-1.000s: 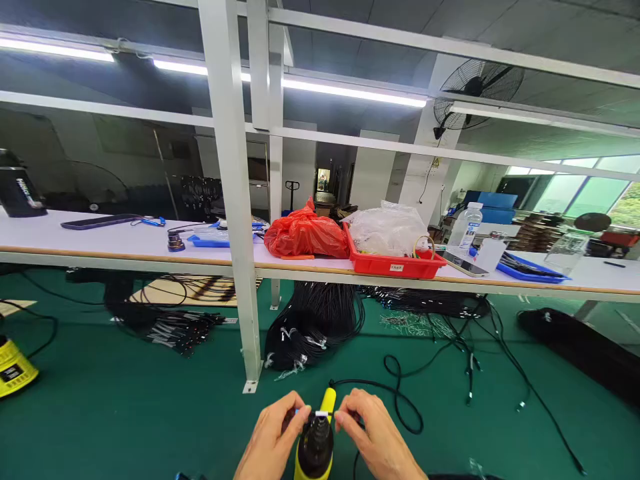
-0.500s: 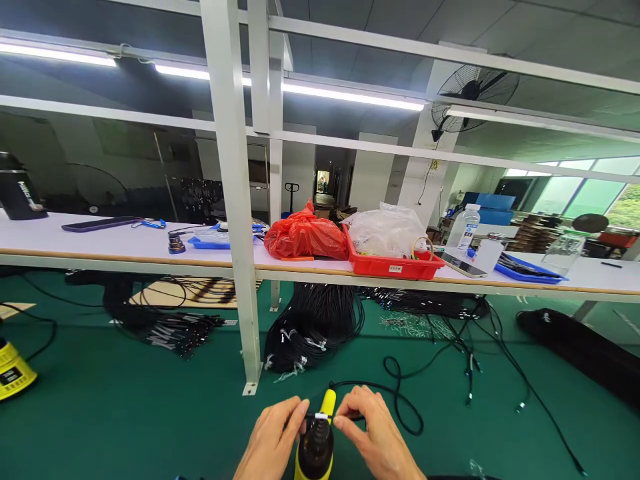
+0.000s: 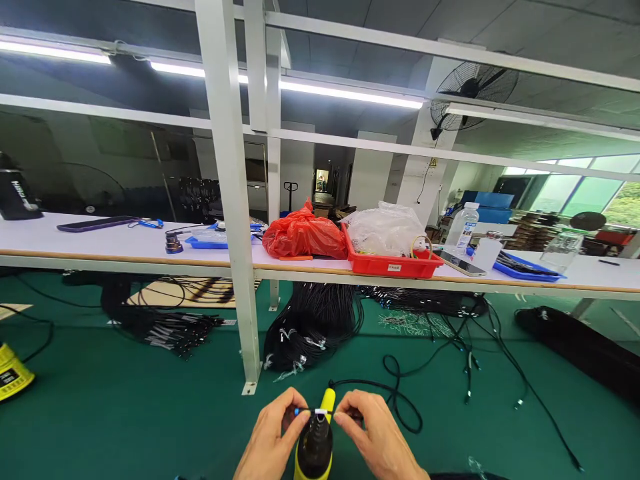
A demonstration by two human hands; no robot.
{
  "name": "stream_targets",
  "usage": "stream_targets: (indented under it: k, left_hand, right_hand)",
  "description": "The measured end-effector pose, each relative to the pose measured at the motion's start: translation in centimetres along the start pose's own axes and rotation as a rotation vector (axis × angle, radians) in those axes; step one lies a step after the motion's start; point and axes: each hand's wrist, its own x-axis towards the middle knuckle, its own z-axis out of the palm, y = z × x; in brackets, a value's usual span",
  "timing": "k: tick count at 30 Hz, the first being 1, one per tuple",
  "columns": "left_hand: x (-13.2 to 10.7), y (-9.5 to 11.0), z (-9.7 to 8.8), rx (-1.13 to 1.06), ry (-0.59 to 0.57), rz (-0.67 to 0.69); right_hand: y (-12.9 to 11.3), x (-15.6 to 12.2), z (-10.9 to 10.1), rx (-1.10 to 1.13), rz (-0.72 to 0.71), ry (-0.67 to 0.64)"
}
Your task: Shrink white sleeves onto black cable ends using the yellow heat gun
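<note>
Pinched between my two hands is a thin black cable (image 3: 330, 412), stretched level. A short white sleeve (image 3: 321, 412) sits on it midway between the hands. My left hand (image 3: 273, 433) has thumb and forefinger closed on the cable near its blue-tipped end (image 3: 297, 411). On the other side of the sleeve, my right hand (image 3: 377, 430) grips the cable with its fingertips. Just below stands a black and yellow heat gun (image 3: 315, 448), its dark nozzle pointing up at the sleeve. Its yellow handle shows behind the cable.
Black cable bundles (image 3: 315, 327) lie on the green bench top (image 3: 150, 420). A white post (image 3: 235, 200) rises ahead on the left. The raised shelf (image 3: 295, 268) carries a red bag (image 3: 305, 233), a red tray (image 3: 395, 267) and bottles. Another yellow tool (image 3: 14, 373) stands far left.
The left fingers have shifted slightly, and the cable's blue tip now shows by them. The white sleeve sits slightly higher over the nozzle. The right hand is almost still.
</note>
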Motion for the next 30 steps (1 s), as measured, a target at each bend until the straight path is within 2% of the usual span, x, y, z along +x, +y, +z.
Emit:
stream_targets:
  k: [4, 8, 10, 17, 23, 30]
  left_hand:
    - [-0.1, -0.1, -0.1, 0.023, -0.023, -0.056]
    - [-0.2, -1.0, 0.1, 0.016, -0.019, -0.177]
    - [-0.2, -1.4, 0.3, 0.024, -0.018, -0.191]
    - [-0.2, -0.7, 0.3, 0.079, -0.018, -0.066]
    - [0.0, -0.2, 0.1, 0.007, 0.016, 0.020]
    - [-0.2, -0.3, 0.0, 0.014, 0.076, 0.029]
  right_hand:
    - [0.3, -0.1, 0.2, -0.055, -0.034, -0.026]
    - [0.0, 0.0, 0.0, -0.060, -0.047, -0.011]
    - [-0.2, 0.0, -0.1, -0.047, -0.055, 0.002]
    - [0.5, -0.1, 0.3, 0.005, -0.080, 0.069]
    - [0.1, 0.0, 0.2, 0.059, -0.083, 0.082]
    - [-0.2, -0.1, 0.2, -0.010, -0.061, 0.071]
